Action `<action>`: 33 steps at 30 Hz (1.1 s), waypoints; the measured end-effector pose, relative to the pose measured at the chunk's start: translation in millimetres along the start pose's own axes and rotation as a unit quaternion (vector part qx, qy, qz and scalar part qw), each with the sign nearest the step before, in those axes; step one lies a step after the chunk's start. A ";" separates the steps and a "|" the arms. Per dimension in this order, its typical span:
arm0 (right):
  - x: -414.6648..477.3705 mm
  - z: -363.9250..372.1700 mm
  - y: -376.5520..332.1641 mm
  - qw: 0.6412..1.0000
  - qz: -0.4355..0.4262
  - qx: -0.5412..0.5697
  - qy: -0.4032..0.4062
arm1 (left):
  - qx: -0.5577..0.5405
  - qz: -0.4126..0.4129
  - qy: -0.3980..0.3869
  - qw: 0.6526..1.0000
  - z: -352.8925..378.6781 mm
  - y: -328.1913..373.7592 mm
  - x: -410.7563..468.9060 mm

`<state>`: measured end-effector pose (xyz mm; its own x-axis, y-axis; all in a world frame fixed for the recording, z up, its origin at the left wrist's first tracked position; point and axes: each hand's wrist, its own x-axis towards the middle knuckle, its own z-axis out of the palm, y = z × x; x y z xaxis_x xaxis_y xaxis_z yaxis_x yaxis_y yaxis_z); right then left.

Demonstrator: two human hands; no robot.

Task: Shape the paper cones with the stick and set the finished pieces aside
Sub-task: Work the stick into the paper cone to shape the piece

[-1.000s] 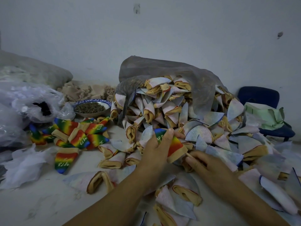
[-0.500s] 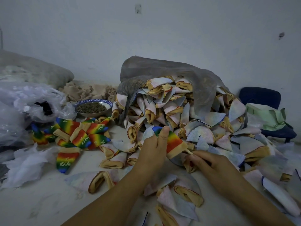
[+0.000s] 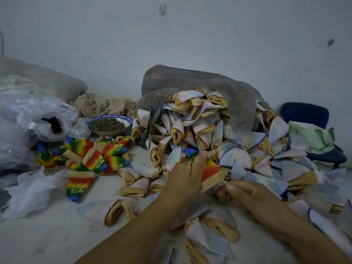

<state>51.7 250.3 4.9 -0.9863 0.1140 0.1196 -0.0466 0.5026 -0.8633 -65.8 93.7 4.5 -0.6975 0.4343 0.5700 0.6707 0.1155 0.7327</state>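
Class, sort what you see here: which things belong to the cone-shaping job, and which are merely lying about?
In use: left hand, rainbow cone, stick, right hand, pale cone heap, finished rainbow pile.
Lying about: bowl, plastic bags, blue chair.

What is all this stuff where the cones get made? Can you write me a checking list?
Surface: pale surface, bare patch at front left.
Job's things: rainbow cone held up; stick at its tan end; finished rainbow cones piled on the left; pale cones spilling from a grey bag.
Clutter: bowl of dark bits; clear plastic bags on the left.
Grippers: left hand grips the rainbow cone; right hand pinches the stick.
Cables: nothing seen.
Surroundings: white wall; blue chair on the right.
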 end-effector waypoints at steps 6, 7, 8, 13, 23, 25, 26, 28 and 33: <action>3.2 -4.1 2.5 0.971 -0.084 -0.193 0.115 | -0.073 -0.081 -0.037 0.993 9.0 -7.4 -4.6; 3.5 -4.6 3.9 0.966 -0.094 -0.207 0.126 | -0.125 -0.138 -0.053 0.981 9.7 -7.8 -5.0; 3.9 -4.6 5.7 0.961 -0.102 -0.217 0.136 | -0.156 -0.156 -0.064 0.973 10.6 -9.4 -4.9; 7.3 0.2 12.9 0.947 -0.118 -0.254 0.156 | -0.348 -0.167 -0.064 0.920 5.9 -5.1 2.1; 6.6 0.4 7.9 0.935 -0.111 -0.297 0.157 | -0.485 -0.202 -0.073 0.848 10.1 -1.0 0.3; 6.5 2.4 8.9 0.943 -0.104 -0.277 0.149 | -0.477 -0.204 -0.054 0.853 13.0 -1.0 -0.3; 6.3 4.4 9.6 0.951 -0.100 -0.258 0.140 | -0.469 -0.207 -0.045 0.857 14.4 -1.4 -0.4; 6.7 9.4 11.9 0.973 -0.079 -0.188 0.109 | -0.440 -0.201 -0.033 0.875 16.1 -2.8 -0.6; 7.4 14.2 14.2 0.997 -0.014 -0.071 0.022 | -0.393 -0.182 -0.021 0.901 13.5 0.7 -0.4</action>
<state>41.5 246.1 -13.5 -0.9768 0.1342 0.1669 -0.0481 0.6219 -0.7816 -61.7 105.7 -0.3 -0.8144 0.5302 0.2358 0.0017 -0.4042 0.9147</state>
